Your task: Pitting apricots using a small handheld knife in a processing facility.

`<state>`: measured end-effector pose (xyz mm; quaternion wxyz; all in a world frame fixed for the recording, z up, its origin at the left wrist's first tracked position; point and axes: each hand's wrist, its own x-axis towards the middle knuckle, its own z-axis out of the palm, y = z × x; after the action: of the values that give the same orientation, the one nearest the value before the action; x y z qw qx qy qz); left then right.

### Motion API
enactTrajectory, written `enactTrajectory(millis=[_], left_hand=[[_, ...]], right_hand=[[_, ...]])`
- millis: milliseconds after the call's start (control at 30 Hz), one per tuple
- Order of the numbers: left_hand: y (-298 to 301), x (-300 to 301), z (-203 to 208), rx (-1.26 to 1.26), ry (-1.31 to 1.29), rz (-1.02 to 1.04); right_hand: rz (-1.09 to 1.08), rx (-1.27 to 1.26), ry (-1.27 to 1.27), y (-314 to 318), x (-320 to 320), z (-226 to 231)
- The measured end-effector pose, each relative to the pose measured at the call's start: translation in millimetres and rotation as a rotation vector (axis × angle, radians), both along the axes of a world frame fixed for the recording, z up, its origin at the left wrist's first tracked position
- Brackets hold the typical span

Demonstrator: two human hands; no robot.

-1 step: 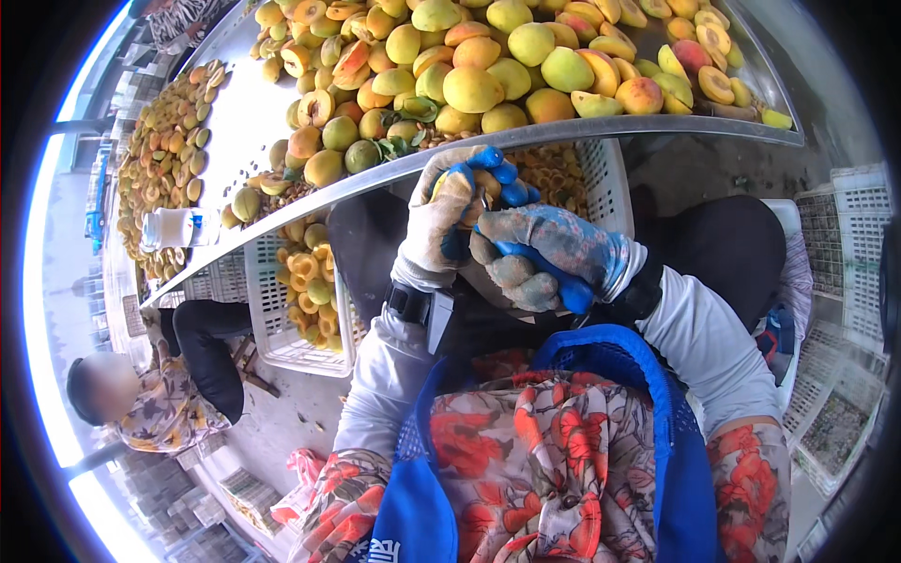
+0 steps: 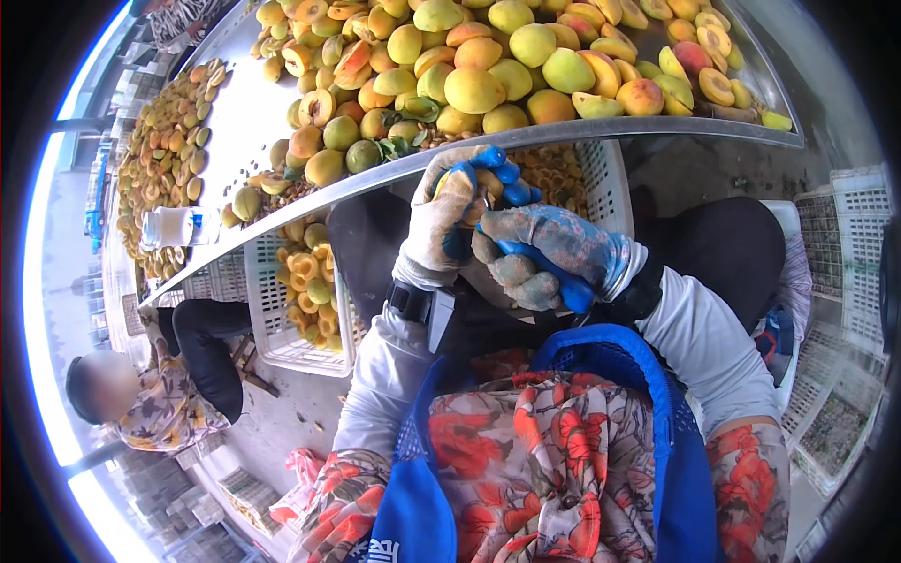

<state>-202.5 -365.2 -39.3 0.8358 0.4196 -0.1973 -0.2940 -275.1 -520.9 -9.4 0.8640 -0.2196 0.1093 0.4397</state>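
Note:
Below the table's near edge, my gloved hands work close together. My left hand [image 2: 441, 211], in a white glove with blue-coated fingers, is closed around a yellow-orange peach [image 2: 484, 180], mostly hidden by the fingers. My right hand [image 2: 554, 249], in a stained glove with blue coating, has its fingers curled against the left one. A small dark, metallic-looking bit shows between the hands; whatever the right hand grips is hidden. Whole and halved peaches [image 2: 474, 89] are heaped on the metal table [image 2: 648, 125] just beyond.
A white crate [image 2: 300, 361] of pitted halves stands left of my knees; another crate [image 2: 612, 188] with brownish pieces is under the table edge. A clear plastic bottle [image 2: 178, 228] rests near a second peach heap [image 2: 164, 159]. A co-worker [image 2: 169, 399] sits at left. Stacked crates [image 2: 859, 220] stand right.

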Motion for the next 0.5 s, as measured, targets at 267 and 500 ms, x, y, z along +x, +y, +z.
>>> enactTrajectory(millis=[267,500], left_hand=[[-9.0,-2.6,-10.7,-0.123,0.066,0.016],[-8.9,4.6,-17.3,-0.335,0.417,-0.142]], right_hand=[[-0.033,-0.025,-0.006,-0.5,-2.8,-7.4],[-0.058,-0.052,-0.066,5.7,-11.0,5.0]])
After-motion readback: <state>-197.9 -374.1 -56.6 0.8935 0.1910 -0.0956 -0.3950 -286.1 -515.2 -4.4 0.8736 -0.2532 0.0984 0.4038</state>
